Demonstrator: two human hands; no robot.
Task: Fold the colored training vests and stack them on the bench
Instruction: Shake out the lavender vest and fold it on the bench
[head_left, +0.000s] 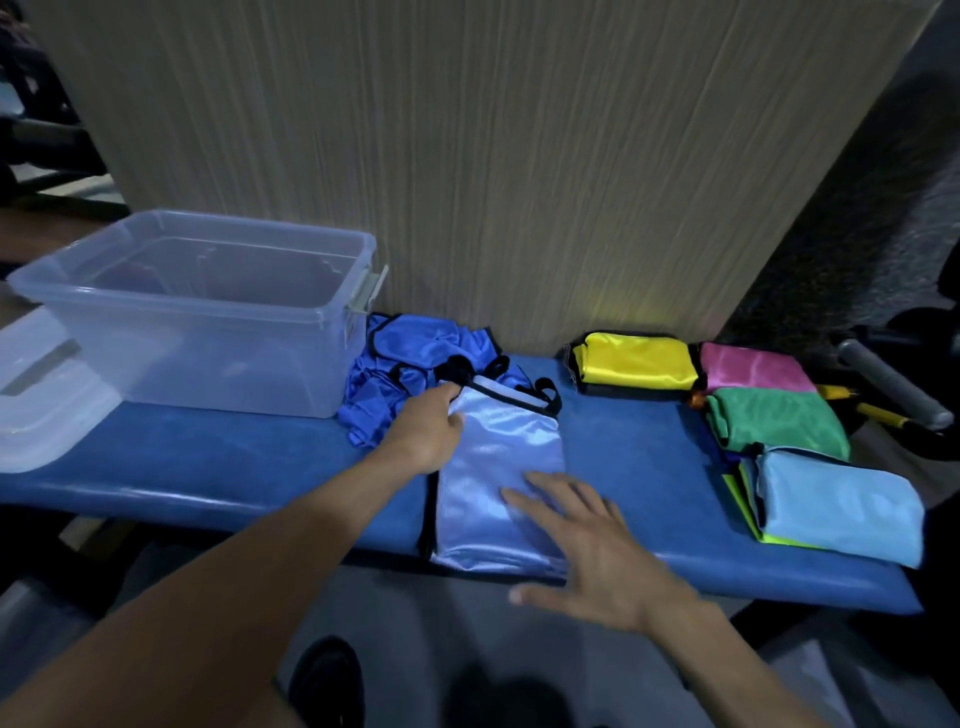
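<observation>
Pale blue satin-finish mesh vest with black binding (501, 467) lying lengthwise across the padded blue vinyl bench (208, 467), partly folded into a long panel, near end overhanging the front edge. Left hand (428, 431) closed on the vest's left edge near the top; right hand (587, 551) spread flat, fingers (540, 493) apart, pressing the lower half. Hands well apart.

Fabric judged very light, limp and slippery: likely to slide on vinyl and spring open. Best taken at the bound edges or corners, with a flat palm holding the crease.

Unfolded royal blue vests (395, 374) heaped just behind, beside the clear rigid plastic tub (208, 312). Folded pieces to the right: yellow (636, 364), pink (753, 366), green (774, 421), and sky blue (841, 504) atop a lime one.
</observation>
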